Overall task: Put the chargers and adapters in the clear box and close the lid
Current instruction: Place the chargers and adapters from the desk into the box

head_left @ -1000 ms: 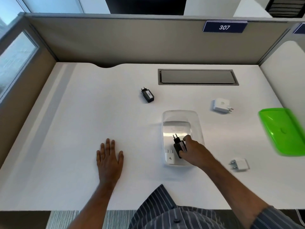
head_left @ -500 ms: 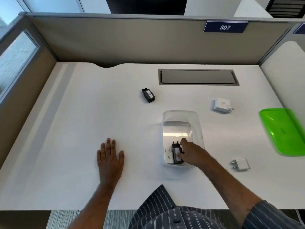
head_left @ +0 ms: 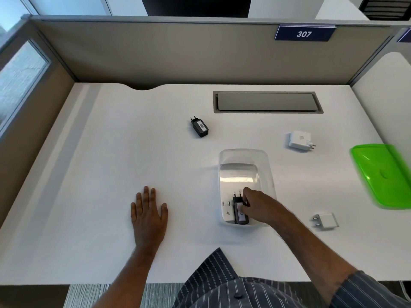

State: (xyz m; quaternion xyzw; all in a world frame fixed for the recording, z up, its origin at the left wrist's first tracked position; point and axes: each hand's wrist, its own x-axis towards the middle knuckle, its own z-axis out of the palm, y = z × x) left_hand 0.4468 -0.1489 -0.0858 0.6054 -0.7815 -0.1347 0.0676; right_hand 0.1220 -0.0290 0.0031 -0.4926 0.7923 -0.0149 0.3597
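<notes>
White desk (beige cubicle walls).

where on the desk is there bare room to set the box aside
The widest bare patch is the desk's left half, between the left hand and the black charger. A smaller one lies between the clear box and the cable hatch. The right side is crowded: two white adapters and the green lid.

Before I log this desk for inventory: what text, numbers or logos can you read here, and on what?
"307": blue sign on the partition.
"200": white label of the black charger lying on the desk, read sideways.
Label on the black charger in the right hand: hidden, unreadable.
Large white adapter: faint logo, too blurred.
</notes>
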